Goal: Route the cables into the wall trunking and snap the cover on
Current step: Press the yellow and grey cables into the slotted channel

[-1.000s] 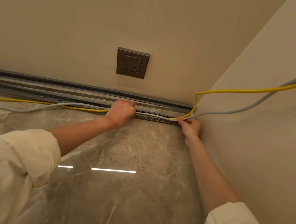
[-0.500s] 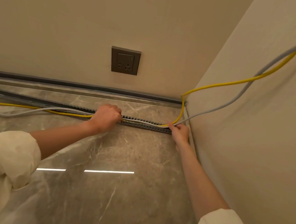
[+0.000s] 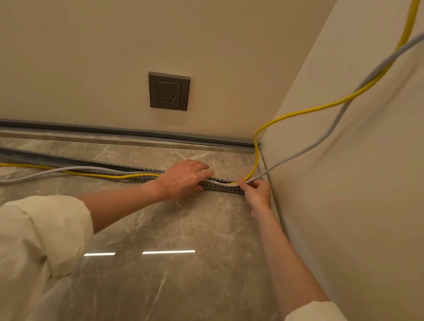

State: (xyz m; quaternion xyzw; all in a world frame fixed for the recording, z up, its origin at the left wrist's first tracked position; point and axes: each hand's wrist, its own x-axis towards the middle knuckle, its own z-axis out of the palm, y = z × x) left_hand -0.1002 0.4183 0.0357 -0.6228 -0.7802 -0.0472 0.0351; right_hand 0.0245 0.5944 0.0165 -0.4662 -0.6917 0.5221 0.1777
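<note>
— Since a second ago, both hands are sliding out from the wall with the trunking.
— It's lying left-right on the floor; my right hand is pinching the yellow cable and grey cable at its end, my left hand is pressing flat, fingers loose. One trunking, two cables.

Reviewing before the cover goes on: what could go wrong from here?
1. Left of the left hand, the yellow cable and grey cable lie outside the trunking; a cover could pinch them.
2. Both cables rise steeply past the right hand; they may spring out if released.
</note>
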